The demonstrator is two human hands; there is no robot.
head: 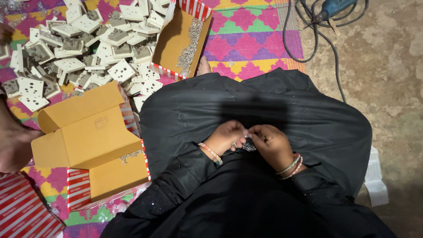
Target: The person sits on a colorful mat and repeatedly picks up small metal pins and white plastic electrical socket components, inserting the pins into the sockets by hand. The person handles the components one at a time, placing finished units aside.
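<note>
Both hands rest together on my lap, over black cloth [246,105]. My left hand [227,137] and my right hand [272,143] meet fingertip to fingertip around a small cluster of shiny metal screws [249,145]. Both hands pinch at this cluster; the fingers hide part of it. Bangles circle each wrist. A large heap of white plastic socket plates [83,44] lies on the mat to the upper left, well away from my hands.
An open cardboard box [88,136] with a few screws stands left of my lap. Another box [180,39] holds a row of screws. A blue power drill [335,9] with black cable lies on the concrete. Another person's hand [13,145] shows at the left edge.
</note>
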